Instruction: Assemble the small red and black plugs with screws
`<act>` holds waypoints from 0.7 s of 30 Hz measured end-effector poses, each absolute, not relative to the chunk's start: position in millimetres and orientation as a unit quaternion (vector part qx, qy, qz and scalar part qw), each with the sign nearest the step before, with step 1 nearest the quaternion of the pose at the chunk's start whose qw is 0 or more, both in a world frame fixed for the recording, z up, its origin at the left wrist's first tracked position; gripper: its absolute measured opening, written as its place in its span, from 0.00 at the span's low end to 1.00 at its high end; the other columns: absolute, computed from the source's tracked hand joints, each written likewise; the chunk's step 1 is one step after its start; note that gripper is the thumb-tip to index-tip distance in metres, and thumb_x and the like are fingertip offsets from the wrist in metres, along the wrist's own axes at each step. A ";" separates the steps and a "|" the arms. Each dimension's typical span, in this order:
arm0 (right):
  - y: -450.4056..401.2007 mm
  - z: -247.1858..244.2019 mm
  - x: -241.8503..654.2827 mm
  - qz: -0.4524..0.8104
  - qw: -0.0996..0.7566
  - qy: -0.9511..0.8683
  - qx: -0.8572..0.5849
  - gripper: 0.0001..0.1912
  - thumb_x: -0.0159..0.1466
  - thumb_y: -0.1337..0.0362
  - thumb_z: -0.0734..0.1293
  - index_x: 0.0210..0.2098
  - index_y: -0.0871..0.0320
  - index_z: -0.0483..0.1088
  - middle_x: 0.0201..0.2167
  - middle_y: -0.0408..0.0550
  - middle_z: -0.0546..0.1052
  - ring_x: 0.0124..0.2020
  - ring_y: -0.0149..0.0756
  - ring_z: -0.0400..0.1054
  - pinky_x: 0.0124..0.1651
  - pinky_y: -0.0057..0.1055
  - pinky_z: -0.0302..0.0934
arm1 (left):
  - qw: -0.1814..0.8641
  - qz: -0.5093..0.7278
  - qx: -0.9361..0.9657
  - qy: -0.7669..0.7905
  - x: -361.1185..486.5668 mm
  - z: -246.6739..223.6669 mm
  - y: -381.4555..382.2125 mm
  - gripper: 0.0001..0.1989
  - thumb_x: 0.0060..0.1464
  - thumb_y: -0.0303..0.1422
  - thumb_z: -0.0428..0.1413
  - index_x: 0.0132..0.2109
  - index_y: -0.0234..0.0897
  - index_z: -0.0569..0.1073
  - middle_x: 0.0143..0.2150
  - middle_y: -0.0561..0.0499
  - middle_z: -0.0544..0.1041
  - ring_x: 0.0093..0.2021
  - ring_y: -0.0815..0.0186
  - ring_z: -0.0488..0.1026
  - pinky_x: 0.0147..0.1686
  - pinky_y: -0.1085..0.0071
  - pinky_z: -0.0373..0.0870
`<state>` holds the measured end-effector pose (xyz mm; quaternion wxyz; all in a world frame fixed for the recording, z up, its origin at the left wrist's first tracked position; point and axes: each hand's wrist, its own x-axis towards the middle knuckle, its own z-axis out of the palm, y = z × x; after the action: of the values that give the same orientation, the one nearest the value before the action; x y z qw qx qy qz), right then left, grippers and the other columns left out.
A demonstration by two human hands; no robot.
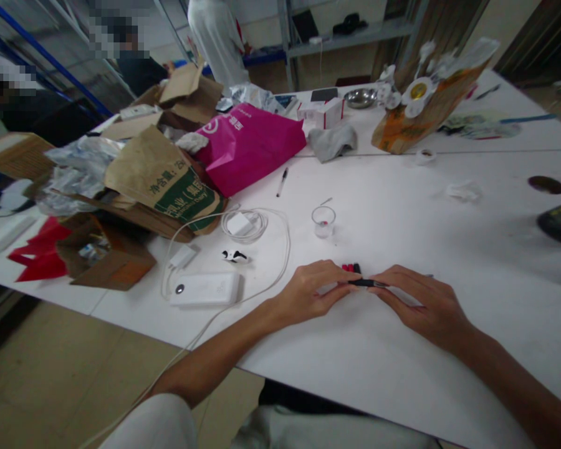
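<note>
Between my two hands, just above the white table [327,349], is a slim black pen [365,282] with a pale tip pointing right. My left hand [318,288] pinches its left end, while the fingertips of my right hand [421,300] close on the tip end. Right behind the pen lie small red and black pieces [350,268], partly hidden by my left fingers. A clear plastic cup [324,223] with something small and red inside stands behind my left hand. Farther back rests another pen [282,182].
Left of my hands lie a white power bank [206,289], a looped white cable [287,240] and a charger [239,224]. Cardboard boxes [107,262], a brown paper sack [154,178] and a magenta bag [252,146] crowd the left. People [217,37] are in the background.
</note>
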<state>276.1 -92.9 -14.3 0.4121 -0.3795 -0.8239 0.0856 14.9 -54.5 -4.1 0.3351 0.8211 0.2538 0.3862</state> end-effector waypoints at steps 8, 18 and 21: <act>-93.7 -9.4 272.6 0.089 0.391 -0.837 -0.373 0.07 0.73 0.70 0.71 0.47 0.51 0.75 0.38 0.44 0.84 0.37 0.40 0.81 0.42 0.35 0.75 | 0.334 0.403 0.823 0.222 15.0 -1.8 -51.6 0.11 0.72 0.31 0.60 0.56 0.36 0.83 0.48 0.41 0.87 0.48 0.61 0.84 0.51 0.62 0.84; -92.5 -13.4 270.2 0.128 0.388 -0.838 -0.363 0.04 0.75 0.68 0.69 0.43 0.52 0.74 0.34 0.45 0.82 0.34 0.39 0.78 0.39 0.36 0.73 | 0.269 0.401 0.852 0.203 15.3 -2.6 -51.1 0.10 0.72 0.28 0.59 0.55 0.36 0.83 0.47 0.42 0.88 0.47 0.61 0.85 0.50 0.62 0.84; -93.7 -15.5 272.5 0.131 0.378 -0.830 -0.388 0.07 0.75 0.66 0.70 0.52 0.52 0.74 0.41 0.47 0.84 0.39 0.40 0.81 0.42 0.35 0.76 | 0.262 0.412 0.845 0.216 14.9 -5.3 -50.4 0.10 0.72 0.29 0.60 0.56 0.37 0.82 0.48 0.42 0.88 0.47 0.61 0.85 0.50 0.63 0.84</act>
<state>272.5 -93.7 -15.5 0.3779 -0.3884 -0.8302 0.1310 14.9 -50.4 -5.3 0.2625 0.8454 0.2155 0.4124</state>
